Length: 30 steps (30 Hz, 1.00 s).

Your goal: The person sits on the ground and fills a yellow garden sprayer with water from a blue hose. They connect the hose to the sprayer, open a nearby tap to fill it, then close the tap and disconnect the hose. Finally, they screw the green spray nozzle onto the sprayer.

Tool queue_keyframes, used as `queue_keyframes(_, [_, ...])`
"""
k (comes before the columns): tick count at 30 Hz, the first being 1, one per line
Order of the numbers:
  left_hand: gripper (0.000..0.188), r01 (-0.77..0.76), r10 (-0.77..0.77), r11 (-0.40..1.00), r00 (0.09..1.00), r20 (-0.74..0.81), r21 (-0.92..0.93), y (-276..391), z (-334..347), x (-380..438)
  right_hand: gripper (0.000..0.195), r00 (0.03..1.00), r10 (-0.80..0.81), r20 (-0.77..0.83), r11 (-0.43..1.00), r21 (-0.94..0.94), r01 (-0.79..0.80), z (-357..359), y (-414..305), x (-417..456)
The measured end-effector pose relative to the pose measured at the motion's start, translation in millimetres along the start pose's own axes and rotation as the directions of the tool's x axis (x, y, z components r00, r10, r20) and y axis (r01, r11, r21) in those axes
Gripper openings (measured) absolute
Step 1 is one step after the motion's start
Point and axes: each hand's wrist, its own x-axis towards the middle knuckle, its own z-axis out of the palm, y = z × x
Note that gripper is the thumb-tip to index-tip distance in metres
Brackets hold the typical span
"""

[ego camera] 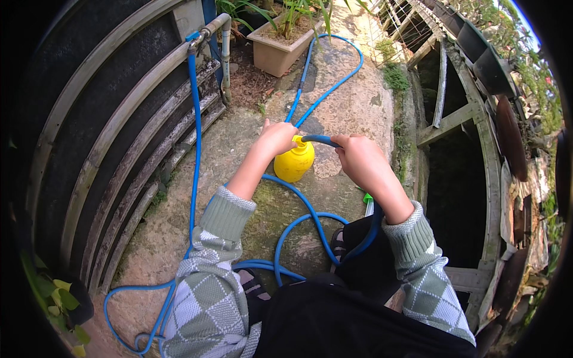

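Observation:
A yellow plastic bottle [294, 164] stands on the worn concrete path in front of me. My left hand [278, 137] grips it by the neck, thumb near the opening. My right hand [361, 153] is closed around a blue garden hose [320, 139], whose end reaches the bottle's mouth. Whether water flows from it I cannot tell. Behind my right wrist the hose bends down past my leg. A green plastic part with a pale tube or body [368, 199] shows below that wrist, partly hidden.
More hose loops [309, 201] lie around my feet. At the upper left, the hose hangs from a metal tap [202, 36] on a pipe. A beige planter [282, 47] stands ahead. Slatted staging [134, 147] lines the left; a wooden frame [481, 147] with pots lines the right.

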Motion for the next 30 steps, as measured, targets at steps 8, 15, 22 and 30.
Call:
queue_keyframes(8, [0.043,0.058,-0.061,0.998,0.988,0.139,0.025,-17,29,11,0.023,1.0,-0.002,0.019,1.0,-0.003,0.002,-2,-5,0])
queue_keyframes(15, [0.057,0.063,-0.064,0.998,0.973,0.222,0.01,-8,30,10,0.022,1.0,-0.016,0.011,1.0,-0.002,0.016,5,2,2])
queue_keyframes(22, [0.06,0.054,-0.059,0.998,0.969,0.238,0.026,-8,38,11,0.021,1.0,-0.013,0.017,1.0,-0.019,0.013,7,3,3])
queue_keyframes(30, [0.061,0.09,-0.101,0.994,0.96,0.26,0.054,-5,43,10,0.021,0.999,-0.031,0.015,0.999,-0.027,0.032,8,1,3])
